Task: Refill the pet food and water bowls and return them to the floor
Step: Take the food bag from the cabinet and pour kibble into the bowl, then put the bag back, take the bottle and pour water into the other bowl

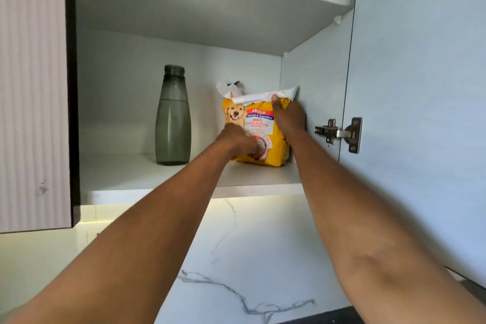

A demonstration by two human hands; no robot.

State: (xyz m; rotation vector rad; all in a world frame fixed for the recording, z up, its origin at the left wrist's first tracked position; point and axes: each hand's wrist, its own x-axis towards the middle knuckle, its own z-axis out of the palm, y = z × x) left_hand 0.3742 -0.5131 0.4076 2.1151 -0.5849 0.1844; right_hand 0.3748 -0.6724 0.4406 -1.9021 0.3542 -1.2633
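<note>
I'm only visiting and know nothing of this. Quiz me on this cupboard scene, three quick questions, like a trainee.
1. True or false: the dog food bag stands left of the grey bottle.
2. The left hand grips the bag low down. The right hand grips: A) its folded top, B) the bottle, C) nothing.
3. Fill in: the bottle stands ___ on the shelf.
Key: 1 false; 2 A; 3 upright.

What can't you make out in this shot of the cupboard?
Head view:
- Left hand grip on the bag: its own back hides the fingers.
- White packet behind the bag: mostly hidden by it.
- Bag's small print: blurred.
- Bowls: out of frame.
</note>
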